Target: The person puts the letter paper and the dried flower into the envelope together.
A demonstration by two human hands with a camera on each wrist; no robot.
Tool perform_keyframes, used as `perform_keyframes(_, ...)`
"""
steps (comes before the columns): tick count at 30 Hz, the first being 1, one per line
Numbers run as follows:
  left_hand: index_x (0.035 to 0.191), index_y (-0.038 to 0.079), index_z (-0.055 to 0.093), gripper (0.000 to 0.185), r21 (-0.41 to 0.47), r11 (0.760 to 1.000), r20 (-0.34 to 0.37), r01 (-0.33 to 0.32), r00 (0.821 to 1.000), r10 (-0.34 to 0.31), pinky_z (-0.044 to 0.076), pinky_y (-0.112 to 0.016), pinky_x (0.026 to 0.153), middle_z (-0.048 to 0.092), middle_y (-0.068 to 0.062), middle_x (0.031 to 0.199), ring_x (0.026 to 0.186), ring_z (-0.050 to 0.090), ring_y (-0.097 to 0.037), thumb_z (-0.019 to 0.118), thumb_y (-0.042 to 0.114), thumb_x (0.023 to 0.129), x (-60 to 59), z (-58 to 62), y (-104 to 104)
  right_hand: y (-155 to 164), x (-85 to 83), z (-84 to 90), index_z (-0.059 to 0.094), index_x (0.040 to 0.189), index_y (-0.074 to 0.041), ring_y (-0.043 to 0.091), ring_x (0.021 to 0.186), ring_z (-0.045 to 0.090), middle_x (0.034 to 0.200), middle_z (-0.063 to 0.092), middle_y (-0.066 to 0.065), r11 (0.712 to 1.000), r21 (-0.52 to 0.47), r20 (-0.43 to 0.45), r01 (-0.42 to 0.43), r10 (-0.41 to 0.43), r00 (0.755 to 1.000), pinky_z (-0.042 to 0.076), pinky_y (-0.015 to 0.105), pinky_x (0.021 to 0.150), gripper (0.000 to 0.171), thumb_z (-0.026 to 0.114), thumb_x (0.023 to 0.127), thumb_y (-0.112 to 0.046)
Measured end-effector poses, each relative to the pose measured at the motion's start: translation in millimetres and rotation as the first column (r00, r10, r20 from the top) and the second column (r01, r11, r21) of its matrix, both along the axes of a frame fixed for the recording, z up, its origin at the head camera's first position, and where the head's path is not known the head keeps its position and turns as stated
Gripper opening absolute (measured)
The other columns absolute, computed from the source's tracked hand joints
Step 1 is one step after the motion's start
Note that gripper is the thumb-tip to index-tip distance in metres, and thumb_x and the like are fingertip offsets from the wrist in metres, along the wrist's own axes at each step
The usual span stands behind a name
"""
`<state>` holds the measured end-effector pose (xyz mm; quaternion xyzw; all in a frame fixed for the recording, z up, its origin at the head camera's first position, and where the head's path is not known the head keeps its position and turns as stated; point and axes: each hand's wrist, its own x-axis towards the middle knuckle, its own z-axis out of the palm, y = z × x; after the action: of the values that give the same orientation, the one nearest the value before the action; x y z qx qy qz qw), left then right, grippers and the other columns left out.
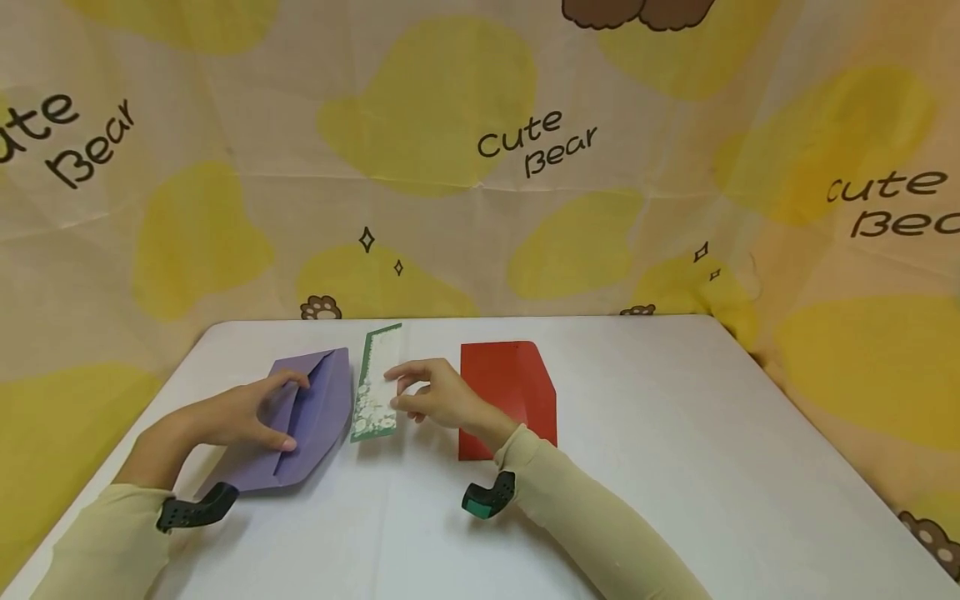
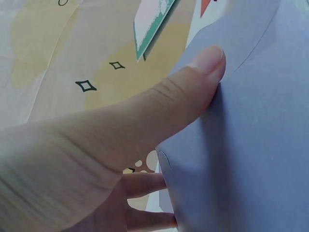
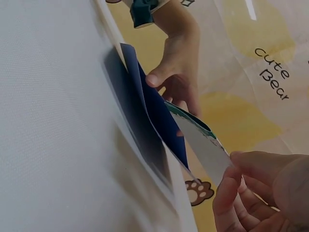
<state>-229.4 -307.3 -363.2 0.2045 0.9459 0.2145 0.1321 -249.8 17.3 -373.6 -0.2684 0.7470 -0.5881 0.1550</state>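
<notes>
A purple envelope (image 1: 324, 425) lies tilted at the left of the white table, its flap side up and turned to the right. My left hand (image 1: 238, 412) grips it, thumb and fingers spread along the opening; in the left wrist view the thumb presses on the envelope (image 2: 265, 140). Just right of it, a white card with a green border and white flowers (image 1: 377, 392) stands raised. Its right edge is pinched between the thumb and fingers of my right hand (image 1: 444, 396). Seen from the right wrist, the card (image 3: 205, 152) is close beside the envelope's blue-looking edge (image 3: 153, 106).
A red envelope (image 1: 504, 375) lies flat on the table (image 1: 660, 433), partly under my right wrist. Behind the table hangs a yellow-patterned cloth (image 1: 427, 100) printed with "Cute Bear". Each wrist wears a dark band (image 1: 487, 496).
</notes>
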Motion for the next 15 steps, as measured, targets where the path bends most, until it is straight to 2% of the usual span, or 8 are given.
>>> perform_keyframes(15,0.139,0.022,0.039,0.084,0.003,1.000,0.007,0.003,1.000,-0.003,0.044,-0.066,0.097,0.039,-0.036,0.148,0.122,0.051,-0.049,0.086,0.048,0.075,-0.3,0.4,0,-16,5.7,-6.5,0.067,0.125,0.001,0.012,0.060,0.058,0.093,0.061,0.004,1.000,-0.007,0.066,0.005,-0.005,0.998,0.051,0.020,0.058,0.036,0.069,0.089,0.004)
